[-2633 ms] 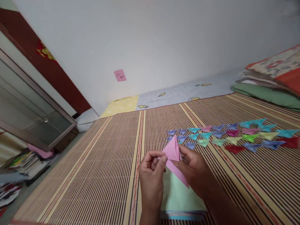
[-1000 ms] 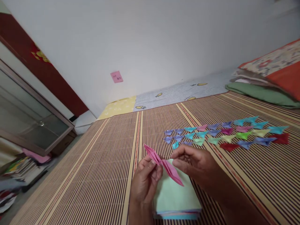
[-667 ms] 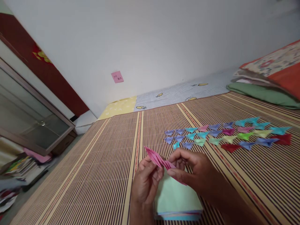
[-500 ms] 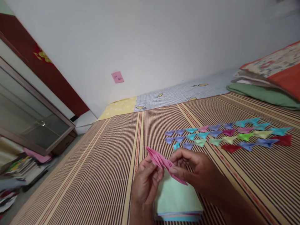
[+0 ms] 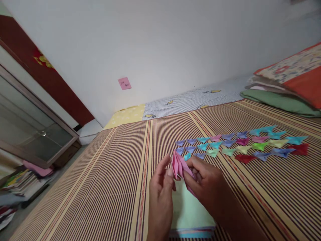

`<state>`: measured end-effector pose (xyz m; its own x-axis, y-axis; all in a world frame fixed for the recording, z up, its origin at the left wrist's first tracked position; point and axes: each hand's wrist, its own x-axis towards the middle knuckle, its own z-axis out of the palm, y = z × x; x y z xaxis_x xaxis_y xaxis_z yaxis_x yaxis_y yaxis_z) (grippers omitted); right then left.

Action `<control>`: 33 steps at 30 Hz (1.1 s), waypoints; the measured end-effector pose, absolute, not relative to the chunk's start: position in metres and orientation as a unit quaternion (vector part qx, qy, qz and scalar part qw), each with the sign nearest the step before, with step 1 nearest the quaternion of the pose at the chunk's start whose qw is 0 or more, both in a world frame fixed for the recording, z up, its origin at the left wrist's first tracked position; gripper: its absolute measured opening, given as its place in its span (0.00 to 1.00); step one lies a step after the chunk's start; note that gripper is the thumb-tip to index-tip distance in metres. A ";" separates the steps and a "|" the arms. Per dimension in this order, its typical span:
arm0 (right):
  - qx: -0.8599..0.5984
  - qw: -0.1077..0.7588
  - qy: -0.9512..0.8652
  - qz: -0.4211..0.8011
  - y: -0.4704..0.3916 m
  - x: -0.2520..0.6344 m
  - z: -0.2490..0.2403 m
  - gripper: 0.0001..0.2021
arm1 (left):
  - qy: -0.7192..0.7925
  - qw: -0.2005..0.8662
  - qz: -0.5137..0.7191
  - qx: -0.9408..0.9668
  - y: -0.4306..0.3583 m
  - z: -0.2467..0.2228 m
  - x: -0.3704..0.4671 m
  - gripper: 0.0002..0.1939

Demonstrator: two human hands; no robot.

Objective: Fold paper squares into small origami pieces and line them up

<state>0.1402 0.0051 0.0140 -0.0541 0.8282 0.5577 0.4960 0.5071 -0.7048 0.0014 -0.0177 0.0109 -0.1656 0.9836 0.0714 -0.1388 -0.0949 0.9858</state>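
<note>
- A striped mat (image 5: 100, 180) spreads beneath everything; seen from the pink folded paper, it runs round every hour.
- Rows of small folded pieces (image 5: 243, 149) in many colours lie on the mat, from one to three o'clock of the pink paper.
- A stack of paper sheets (image 5: 192, 214), pale green on top, lies at five o'clock, just below the hands.
- The right hand (image 5: 209, 179), at four o'clock, has its grip closed in a pinch on the pink paper, thumb against fingers.
- The left hand (image 5: 160, 190), at eight o'clock, has its grip released and fingers parted; I cannot tell whether the thumb touches the paper.
- The pink folded paper (image 5: 178, 166) is held up between the hands, pleats fanned towards eleven o'clock. It should be very light, springy along its creases and easily crushed.
- Its layered folds look the firmest place for a gentle pinch; its thin pointed tips would likely bend.
</note>
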 end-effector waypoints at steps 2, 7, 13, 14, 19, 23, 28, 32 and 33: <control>-0.470 0.502 -0.717 0.113 0.005 0.138 0.012 0.09 | 0.500 0.453 0.584 0.451 -0.023 0.013 0.007 0.19; -0.460 0.482 -0.741 0.083 0.003 0.135 0.010 0.08 | 0.534 0.397 0.580 0.469 -0.023 0.007 0.012 0.16; -0.479 0.485 -0.724 0.106 0.002 0.130 0.006 0.06 | 0.594 0.262 0.550 0.525 -0.016 0.003 0.009 0.11; -0.484 0.486 -0.718 0.117 0.002 0.129 0.006 0.06 | 0.603 0.248 0.537 0.535 -0.016 0.003 0.009 0.10; -0.483 0.487 -0.710 0.159 -0.001 0.126 0.007 0.07 | 0.608 0.228 0.500 0.573 -0.016 0.000 0.006 0.15; -0.493 0.513 -0.684 0.165 0.000 0.128 0.010 0.07 | 0.571 0.241 0.497 0.607 -0.017 0.002 0.000 0.26; -0.479 0.549 -0.642 0.236 0.002 0.134 0.016 0.07 | 0.516 0.316 0.543 0.582 -0.021 0.011 0.004 0.26; -0.469 0.568 -0.596 0.321 0.002 0.133 0.017 0.08 | 0.468 0.390 0.582 0.539 -0.022 0.011 0.004 0.20; -0.469 0.567 -0.583 0.345 0.002 0.132 0.017 0.08 | 0.464 0.393 0.592 0.529 -0.021 0.010 0.002 0.19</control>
<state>0.1324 0.0023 0.0172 0.0827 0.9375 0.3381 0.1555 0.3229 -0.9336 0.0019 -0.0213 0.0104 -0.1309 0.9563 0.2615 0.0262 -0.2604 0.9652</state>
